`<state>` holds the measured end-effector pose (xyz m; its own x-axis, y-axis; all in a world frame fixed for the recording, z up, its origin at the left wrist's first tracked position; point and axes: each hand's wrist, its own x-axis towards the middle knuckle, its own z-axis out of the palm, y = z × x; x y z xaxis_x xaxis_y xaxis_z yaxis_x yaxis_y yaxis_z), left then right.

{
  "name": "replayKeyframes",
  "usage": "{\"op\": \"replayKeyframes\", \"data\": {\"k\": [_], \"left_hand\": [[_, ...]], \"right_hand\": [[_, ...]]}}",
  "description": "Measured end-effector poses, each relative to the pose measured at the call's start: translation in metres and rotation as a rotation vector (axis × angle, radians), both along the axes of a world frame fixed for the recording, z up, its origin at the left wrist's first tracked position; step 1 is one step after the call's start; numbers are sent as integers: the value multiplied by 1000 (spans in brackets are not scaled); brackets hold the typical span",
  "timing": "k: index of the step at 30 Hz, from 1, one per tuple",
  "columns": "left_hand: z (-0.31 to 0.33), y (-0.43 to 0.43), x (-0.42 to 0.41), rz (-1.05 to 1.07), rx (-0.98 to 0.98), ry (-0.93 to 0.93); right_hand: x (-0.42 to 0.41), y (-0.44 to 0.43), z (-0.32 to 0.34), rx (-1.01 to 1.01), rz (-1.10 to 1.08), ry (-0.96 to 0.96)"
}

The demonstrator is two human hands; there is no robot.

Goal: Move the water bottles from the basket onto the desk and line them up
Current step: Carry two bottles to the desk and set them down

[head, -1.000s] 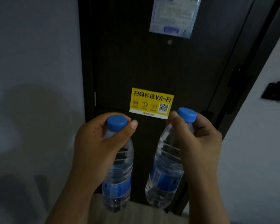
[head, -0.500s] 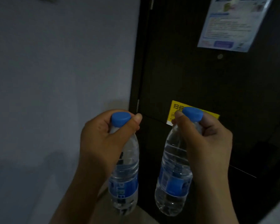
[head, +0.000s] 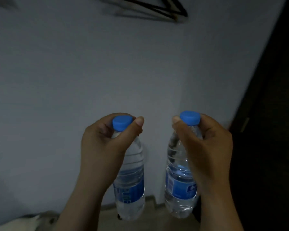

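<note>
Wall (head: 73,72) — pale grey, fills the left and centre of the view. Left hand (head: 103,147): fingers and thumb curled round the neck of the left bottle (head: 132,180), just under the blue left cap (head: 122,122). That bottle hangs upright in the air, clear, with a blue label low on the body. Right bottle (head: 178,180) — same kind, blue right cap (head: 189,117), level with the first and apart from it. Right hand (head: 207,147): fingers clamped on this bottle's neck below the cap. Floor (head: 153,217) shows beneath both bottles. Door (head: 274,114), dark, at the right edge.
</note>
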<state>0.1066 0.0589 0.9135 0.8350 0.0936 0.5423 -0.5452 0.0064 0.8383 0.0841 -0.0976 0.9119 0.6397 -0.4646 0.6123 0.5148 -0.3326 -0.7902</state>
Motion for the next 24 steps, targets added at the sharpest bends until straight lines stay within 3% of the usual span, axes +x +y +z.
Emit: {"op": "replayKeyframes", "data": {"k": [5, 15, 24], "left_hand": [[3, 90, -13, 217, 1, -23], [8, 294, -73, 613, 44, -22], [-2, 416, -137, 939, 7, 36]], "right_hand": [[22, 90, 6, -80, 165, -35], [20, 309, 7, -33, 622, -102], [-2, 465, -5, -6, 940, -73]]}}
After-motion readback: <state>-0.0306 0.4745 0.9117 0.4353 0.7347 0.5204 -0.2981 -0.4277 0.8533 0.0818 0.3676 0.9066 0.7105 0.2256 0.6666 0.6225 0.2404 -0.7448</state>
